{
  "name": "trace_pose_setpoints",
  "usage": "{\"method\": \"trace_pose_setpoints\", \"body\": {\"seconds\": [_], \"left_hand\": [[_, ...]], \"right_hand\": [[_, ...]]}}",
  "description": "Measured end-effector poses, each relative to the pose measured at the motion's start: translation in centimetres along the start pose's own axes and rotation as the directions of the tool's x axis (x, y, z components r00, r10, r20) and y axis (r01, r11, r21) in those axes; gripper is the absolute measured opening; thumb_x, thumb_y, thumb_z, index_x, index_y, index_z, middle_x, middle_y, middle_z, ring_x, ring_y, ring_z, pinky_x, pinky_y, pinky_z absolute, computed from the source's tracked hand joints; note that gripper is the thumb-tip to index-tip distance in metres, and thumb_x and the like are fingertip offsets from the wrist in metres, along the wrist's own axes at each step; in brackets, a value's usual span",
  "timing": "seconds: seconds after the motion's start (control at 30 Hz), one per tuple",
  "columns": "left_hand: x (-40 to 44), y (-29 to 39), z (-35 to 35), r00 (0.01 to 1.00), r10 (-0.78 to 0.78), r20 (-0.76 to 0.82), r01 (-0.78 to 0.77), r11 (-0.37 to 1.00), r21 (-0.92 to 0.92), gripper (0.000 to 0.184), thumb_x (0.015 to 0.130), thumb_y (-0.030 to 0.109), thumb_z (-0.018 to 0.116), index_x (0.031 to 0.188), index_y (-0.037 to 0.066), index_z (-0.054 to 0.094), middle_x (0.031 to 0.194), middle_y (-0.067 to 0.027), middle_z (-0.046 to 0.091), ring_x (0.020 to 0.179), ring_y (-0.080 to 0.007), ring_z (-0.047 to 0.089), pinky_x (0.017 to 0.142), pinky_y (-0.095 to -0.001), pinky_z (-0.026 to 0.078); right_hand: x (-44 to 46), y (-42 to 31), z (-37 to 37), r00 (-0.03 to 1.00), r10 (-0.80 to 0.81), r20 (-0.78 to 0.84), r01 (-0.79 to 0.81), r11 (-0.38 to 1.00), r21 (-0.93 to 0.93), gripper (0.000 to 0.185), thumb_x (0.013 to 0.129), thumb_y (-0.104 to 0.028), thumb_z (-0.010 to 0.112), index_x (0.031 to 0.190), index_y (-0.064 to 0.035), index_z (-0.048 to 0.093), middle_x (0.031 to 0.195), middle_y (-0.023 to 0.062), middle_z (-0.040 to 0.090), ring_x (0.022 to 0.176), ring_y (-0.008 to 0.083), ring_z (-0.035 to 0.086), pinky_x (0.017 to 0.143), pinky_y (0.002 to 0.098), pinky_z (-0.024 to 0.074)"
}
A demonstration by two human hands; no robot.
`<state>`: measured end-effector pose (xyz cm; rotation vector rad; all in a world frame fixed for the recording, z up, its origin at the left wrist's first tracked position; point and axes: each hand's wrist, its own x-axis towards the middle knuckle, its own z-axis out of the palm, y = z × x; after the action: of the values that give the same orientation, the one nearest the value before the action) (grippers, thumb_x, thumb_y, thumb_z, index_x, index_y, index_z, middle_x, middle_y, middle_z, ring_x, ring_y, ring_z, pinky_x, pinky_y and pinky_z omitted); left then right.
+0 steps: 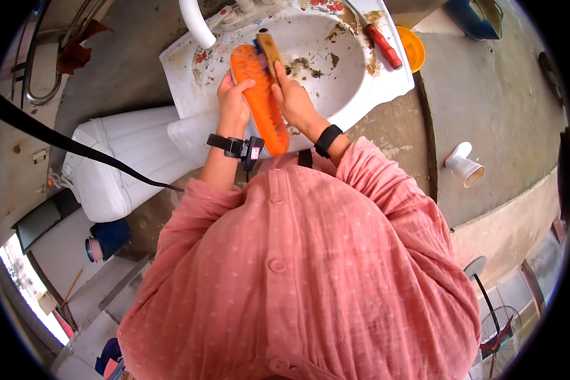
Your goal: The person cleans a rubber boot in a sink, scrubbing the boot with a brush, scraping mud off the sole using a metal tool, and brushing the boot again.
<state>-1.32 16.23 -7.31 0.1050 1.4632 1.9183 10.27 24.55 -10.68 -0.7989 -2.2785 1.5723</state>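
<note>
My left hand (234, 104) grips the side of a shoe with a long orange sole (263, 107), turned sole-up at the sink's front edge. A thin white edge shows along it; the rest of its upper is hidden. Dark dirt specks mark the orange surface. My right hand (294, 104) is closed around a wooden brush (269, 54) with dark blue bristles, which lie against the upper part of the sole. Under and beyond both hands is the white sink (354, 101), its basin spotted with brown and dark muck.
A red-handled tool (383, 47) lies on the sink's right rim, beside an orange bowl (411, 49). The white faucet spout (197, 25) hangs over the left rim. At left stands a white toilet (117, 158). A white boot (465, 164) lies on the floor at right.
</note>
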Motion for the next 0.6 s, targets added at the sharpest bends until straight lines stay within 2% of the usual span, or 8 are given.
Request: {"method": "trace_pose_setpoints", "body": {"seconds": [0.07,0.13,0.2,0.33,0.43,0.47,0.53,0.6], "left_hand": [[0.5,-0.1,-0.6,1.0,0.003,-0.029,-0.006,0.996,-0.09,0.041,0.069,-0.014,0.05,0.108,-0.004,0.051,0.103,-0.0117,0.059,0.093,-0.0214,0.058,0.085,-0.0312,0.046],[0.4,-0.2,-0.7,1.0,0.016,-0.001,-0.016,0.996,-0.091,0.041,0.068,-0.013,0.051,0.109,-0.004,0.05,0.103,-0.0112,0.059,0.092,-0.0211,0.058,0.084,-0.031,0.046],[0.5,-0.4,-0.2,0.999,0.026,-0.03,-0.028,0.998,-0.063,0.039,0.068,-0.014,0.05,0.107,-0.004,0.051,0.102,-0.0108,0.059,0.09,-0.0205,0.058,0.083,-0.0313,0.047],[0.5,-0.1,-0.5,1.0,0.0,-0.022,-0.003,0.994,-0.11,0.041,0.068,-0.014,0.051,0.108,-0.004,0.05,0.101,-0.0114,0.059,0.092,-0.021,0.058,0.085,-0.0318,0.046],[0.3,-0.2,0.0,0.998,0.025,-0.053,-0.03,0.995,-0.093,0.041,0.068,-0.013,0.051,0.108,-0.005,0.049,0.101,-0.0124,0.058,0.092,-0.0225,0.058,0.084,-0.0335,0.047],[0.5,-0.3,0.2,0.996,0.045,-0.078,-0.051,0.995,-0.081,0.041,0.068,-0.013,0.05,0.108,-0.005,0.049,0.102,-0.013,0.058,0.092,-0.0233,0.058,0.084,-0.0344,0.048],[1.1,0.2,-0.4,1.0,0.003,-0.029,-0.007,0.992,-0.122,0.043,0.068,-0.012,0.05,0.11,-0.005,0.049,0.103,-0.0134,0.058,0.094,-0.024,0.058,0.085,-0.0346,0.047],[0.8,-0.1,-0.8,0.999,-0.032,0.003,0.032,0.984,-0.173,0.044,0.068,-0.012,0.05,0.111,-0.005,0.048,0.105,-0.0138,0.057,0.096,-0.0247,0.057,0.086,-0.0348,0.047]], "right_hand": [[-2.1,-3.0,0.2,0.987,-0.153,0.043,0.154,0.988,-0.028,0.057,0.089,-0.022,0.045,0.139,-0.0083,0.02,0.084,0.0317,0.053,0.068,0.0445,0.056,0.064,0.0478,0.0465],[-1.4,-1.9,0.3,0.992,-0.12,0.045,0.121,0.992,-0.026,0.057,0.09,-0.022,0.044,0.139,-0.0079,0.02,0.082,0.0314,0.054,0.068,0.0449,0.056,0.064,0.0475,0.0465],[0.2,0.3,0.5,1.0,0.019,0.018,-0.02,0.999,0.047,0.057,0.09,-0.022,0.044,0.14,-0.0079,0.02,0.082,0.0321,0.053,0.068,0.0462,0.055,0.066,0.0485,0.0459],[-2.2,-2.5,0.6,0.993,-0.118,0.018,0.118,0.993,0.001,0.056,0.09,-0.022,0.042,0.139,-0.0054,0.02,0.078,0.0302,0.055,0.068,0.0446,0.055,0.064,0.0479,0.046],[-0.5,-0.3,-0.3,0.996,0.081,0.046,-0.084,0.995,0.051,0.056,0.09,-0.022,0.043,0.139,-0.0054,0.02,0.077,0.0308,0.054,0.068,0.0457,0.055,0.067,0.0488,0.0453],[-0.8,-0.7,-0.1,0.996,0.081,0.039,-0.084,0.995,0.055,0.056,0.09,-0.022,0.043,0.139,-0.0054,0.02,0.077,0.0308,0.054,0.068,0.0457,0.055,0.067,0.0488,0.0453],[-3.0,-1.6,0.2,0.995,-0.092,0.027,0.09,0.994,0.064,0.055,0.09,-0.022,0.044,0.138,-0.0044,0.022,0.077,0.0297,0.056,0.067,0.0445,0.055,0.064,0.0484,0.0452],[-3.1,-1.0,0.0,0.995,-0.084,0.062,0.082,0.996,0.034,0.056,0.089,-0.022,0.045,0.137,-0.0039,0.023,0.078,0.0293,0.056,0.067,0.0441,0.056,0.063,0.0487,0.0448]]}}
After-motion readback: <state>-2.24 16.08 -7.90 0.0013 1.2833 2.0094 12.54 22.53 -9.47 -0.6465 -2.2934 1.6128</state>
